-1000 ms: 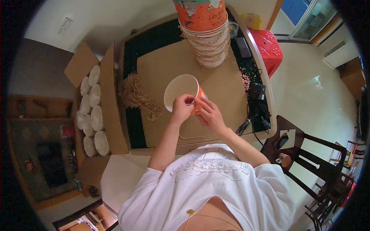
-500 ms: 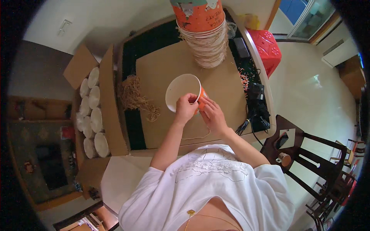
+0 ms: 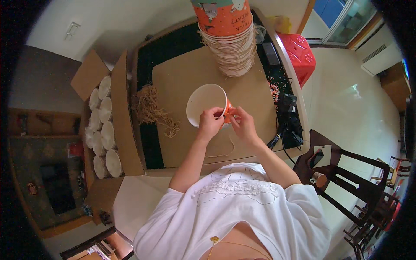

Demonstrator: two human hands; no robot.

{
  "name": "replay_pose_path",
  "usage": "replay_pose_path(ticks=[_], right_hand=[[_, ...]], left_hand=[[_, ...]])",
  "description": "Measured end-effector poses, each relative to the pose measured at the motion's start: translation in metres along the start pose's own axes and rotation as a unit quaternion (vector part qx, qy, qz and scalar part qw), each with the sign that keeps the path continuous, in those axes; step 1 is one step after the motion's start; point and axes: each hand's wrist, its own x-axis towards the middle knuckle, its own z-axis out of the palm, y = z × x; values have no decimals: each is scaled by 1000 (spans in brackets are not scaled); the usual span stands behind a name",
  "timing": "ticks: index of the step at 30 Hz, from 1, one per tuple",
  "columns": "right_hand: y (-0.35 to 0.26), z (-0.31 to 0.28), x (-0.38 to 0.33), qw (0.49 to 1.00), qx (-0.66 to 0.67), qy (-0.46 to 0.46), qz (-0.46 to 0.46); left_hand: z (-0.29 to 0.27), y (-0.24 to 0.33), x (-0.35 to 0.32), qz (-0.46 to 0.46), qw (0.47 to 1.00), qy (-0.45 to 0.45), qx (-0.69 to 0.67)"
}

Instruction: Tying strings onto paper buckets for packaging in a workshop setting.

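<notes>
An orange paper bucket (image 3: 203, 100) with a white inside lies tipped on the cardboard sheet, its mouth turned toward the left. My left hand (image 3: 210, 123) is closed on its rim, fingertips over the edge. Against the orange outer side, close to the rim, my right hand (image 3: 244, 124) pinches a thin tan twine (image 3: 232, 145). The twine's loose end trails down over the cardboard toward me. The exact spot where it meets the bucket is hidden by my fingers.
A tall stack of orange buckets (image 3: 225, 26) with twine around it stands at the back. Loose tan twine (image 3: 151, 108) lies left, beside an open carton (image 3: 134, 130) of nested white-mouthed cups. Black cables and a device (image 3: 287, 103) sit at the right edge, near a red stool (image 3: 298, 54).
My right hand's fingers have drawn up from lying along the bucket's side into a pinch near the rim. The left hand and bucket have barely shifted.
</notes>
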Motion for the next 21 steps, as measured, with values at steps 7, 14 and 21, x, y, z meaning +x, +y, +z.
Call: replay_pose_path(ticks=[7,14,21], right_hand=[[4,-4,1,999,-44,-15,-13],[6,-6,3,997,-70,-27,-20],[20,-10,2,991,-118,-55,10]], left_hand=[[5,1,-2,13,1000,0,8],[13,-15,0,41,998,-39,-29],[15,-16,0,111,993,-9,44]])
